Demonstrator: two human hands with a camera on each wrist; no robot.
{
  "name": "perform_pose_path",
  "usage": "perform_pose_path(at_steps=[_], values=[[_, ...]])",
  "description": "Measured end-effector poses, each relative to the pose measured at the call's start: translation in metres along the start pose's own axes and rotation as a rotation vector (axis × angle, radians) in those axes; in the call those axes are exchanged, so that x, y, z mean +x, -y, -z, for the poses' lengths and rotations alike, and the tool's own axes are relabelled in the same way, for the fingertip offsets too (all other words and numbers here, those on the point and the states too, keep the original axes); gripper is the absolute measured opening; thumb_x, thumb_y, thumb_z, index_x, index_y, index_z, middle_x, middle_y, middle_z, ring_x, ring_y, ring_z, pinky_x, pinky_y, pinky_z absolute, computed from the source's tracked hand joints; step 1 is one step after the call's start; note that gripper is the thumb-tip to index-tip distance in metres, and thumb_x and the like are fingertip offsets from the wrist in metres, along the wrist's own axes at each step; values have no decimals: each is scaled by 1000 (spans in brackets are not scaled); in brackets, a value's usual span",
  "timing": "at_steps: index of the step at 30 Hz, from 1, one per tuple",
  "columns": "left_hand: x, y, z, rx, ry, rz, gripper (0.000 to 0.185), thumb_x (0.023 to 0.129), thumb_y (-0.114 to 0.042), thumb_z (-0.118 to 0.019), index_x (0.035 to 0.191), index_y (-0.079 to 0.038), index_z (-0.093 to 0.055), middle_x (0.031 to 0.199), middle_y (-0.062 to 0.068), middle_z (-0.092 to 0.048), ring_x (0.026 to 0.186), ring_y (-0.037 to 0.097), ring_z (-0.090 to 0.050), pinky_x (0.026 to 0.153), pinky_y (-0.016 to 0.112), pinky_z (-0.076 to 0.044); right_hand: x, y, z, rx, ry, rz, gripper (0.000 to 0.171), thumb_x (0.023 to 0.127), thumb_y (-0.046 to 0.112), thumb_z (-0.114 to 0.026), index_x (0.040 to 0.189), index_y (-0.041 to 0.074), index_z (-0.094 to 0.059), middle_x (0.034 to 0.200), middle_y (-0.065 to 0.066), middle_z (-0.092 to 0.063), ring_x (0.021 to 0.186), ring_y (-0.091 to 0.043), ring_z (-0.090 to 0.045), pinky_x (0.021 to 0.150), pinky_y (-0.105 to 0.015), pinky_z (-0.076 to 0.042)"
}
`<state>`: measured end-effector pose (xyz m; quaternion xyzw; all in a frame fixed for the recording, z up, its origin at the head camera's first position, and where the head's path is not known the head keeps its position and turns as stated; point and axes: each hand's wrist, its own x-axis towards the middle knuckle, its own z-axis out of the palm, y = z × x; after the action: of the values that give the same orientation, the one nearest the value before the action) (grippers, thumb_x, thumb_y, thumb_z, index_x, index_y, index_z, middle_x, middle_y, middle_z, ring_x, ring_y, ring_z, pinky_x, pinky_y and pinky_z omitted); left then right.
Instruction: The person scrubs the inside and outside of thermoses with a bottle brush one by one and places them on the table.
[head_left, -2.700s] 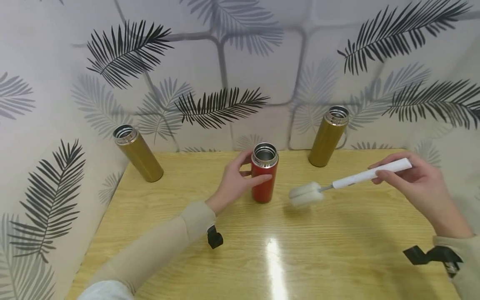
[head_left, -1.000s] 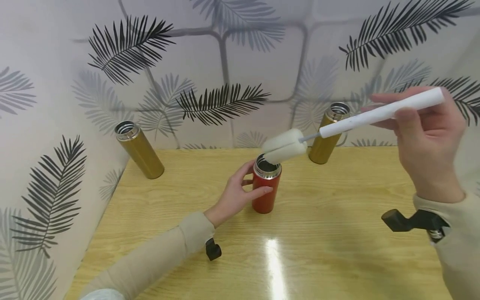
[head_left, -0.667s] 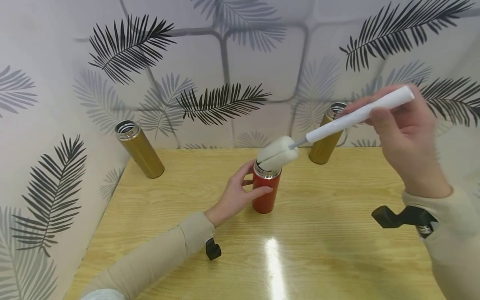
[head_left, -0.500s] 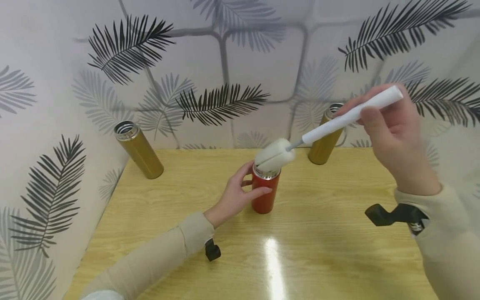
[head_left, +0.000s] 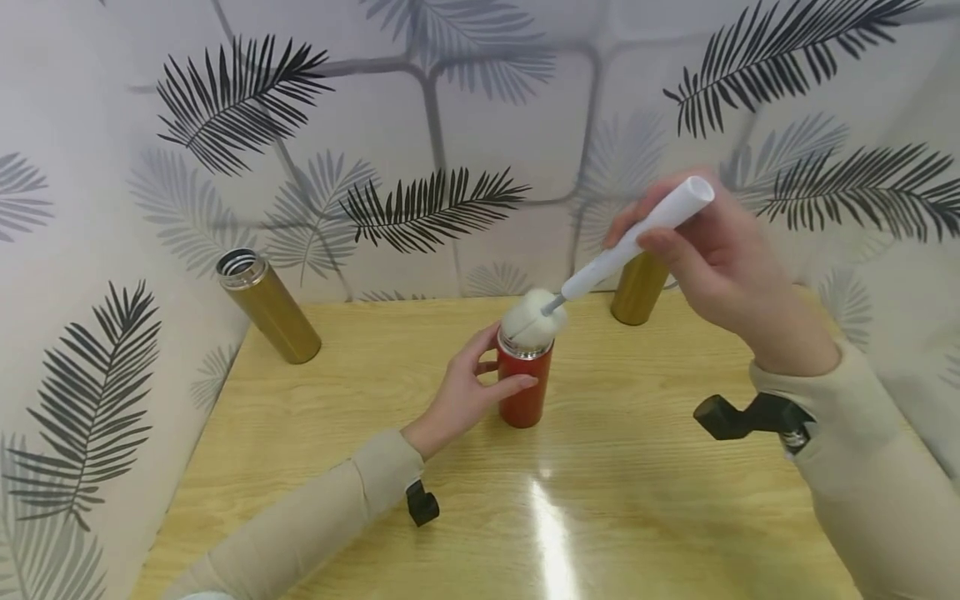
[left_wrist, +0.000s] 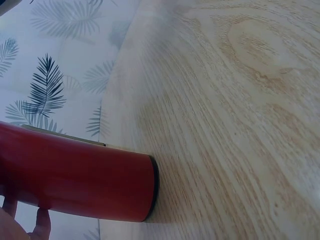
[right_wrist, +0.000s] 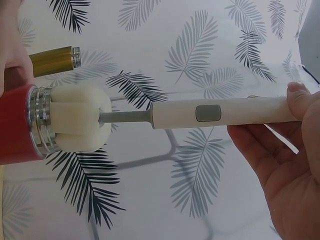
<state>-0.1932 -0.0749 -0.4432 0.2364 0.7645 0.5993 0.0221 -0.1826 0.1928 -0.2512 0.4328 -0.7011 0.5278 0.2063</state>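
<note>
A red thermos bottle [head_left: 522, 392] stands upright on the wooden table, and my left hand [head_left: 468, 387] grips it from the left with thumb and fingers around its side. In the left wrist view, the red bottle [left_wrist: 85, 175] shows its dark base on the tabletop. My right hand [head_left: 723, 267] holds the white handle [head_left: 626, 242] of a sponge bottle brush. The brush's cream sponge head [right_wrist: 75, 117] sits partly inside the bottle's steel mouth [right_wrist: 41, 120] in the right wrist view, its upper part bulging above the rim. The brush leans toward my right hand.
One golden thermos bottle [head_left: 273, 312] without a lid stands at the left of the table. Another golden bottle [head_left: 640, 292] stands at the back right, its top hidden behind my right hand. A leaf-patterned wall [head_left: 495, 125] rises behind the table [head_left: 375, 350].
My right hand has lifted the brush, carried it left over the red bottle and tilted it more upright. Its sponge head has entered the mouth. My left hand keeps its grip on the bottle.
</note>
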Motion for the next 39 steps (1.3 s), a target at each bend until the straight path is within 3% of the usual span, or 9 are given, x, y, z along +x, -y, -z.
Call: perform_pose_path(at_steps=[6,15,17,22,27,32,39], values=[[-1,-2,0,16,3,-5,74,92,-14,-81,156,-16,-45,151,3,-53,134,25,-52,105,48,-52,7,2,-7,-71,41,-37,25,106,8,-58,116,-14,-51,107,-1,-73,101,-18,-69,87,-26,-52],[-1,8,-4,-44,50,80,90,89,-16,-85,162,-26,-32,151,1,-50,135,23,-50,108,49,-51,6,-1,-6,-64,32,-72,27,107,9,-57,113,-15,-50,104,-4,-73,99,-17,-69,86,-26,-52],[0,10,-4,-86,27,89,94,87,-11,-86,162,-26,-31,147,4,-55,133,25,-53,107,49,-51,4,-2,-6,-44,25,-87,26,107,9,-57,113,-15,-49,104,-4,-73,100,-17,-69,87,-26,-52],[0,6,-4,-113,-37,99,83,83,-10,-90,152,-27,-46,139,2,-62,128,23,-57,107,49,-51,-3,-4,-1,57,-40,-54,34,105,11,-62,110,-20,-47,102,-6,-73,100,-20,-69,90,-26,-54],[1,-8,1,-28,-83,25,75,82,-14,-91,147,-28,-56,139,-2,-61,127,21,-56,104,49,-52,-12,-3,10,106,-159,-19,45,101,19,-69,107,-22,-49,98,-9,-75,96,-21,-71,84,-23,-52],[3,-15,3,149,-113,-80,79,79,-14,-92,148,-17,-55,137,5,-62,124,25,-55,100,47,-54,-24,-5,8,102,-180,-53,44,100,17,-70,109,-21,-50,98,-9,-76,96,-21,-72,80,-22,-49],[0,-12,6,287,-131,-106,74,78,-17,-93,143,-14,-59,134,5,-65,123,25,-51,99,50,-50,-34,-21,1,148,-210,4,43,99,15,-72,101,-22,-50,97,-11,-76,94,-21,-74,74,-22,-50]])
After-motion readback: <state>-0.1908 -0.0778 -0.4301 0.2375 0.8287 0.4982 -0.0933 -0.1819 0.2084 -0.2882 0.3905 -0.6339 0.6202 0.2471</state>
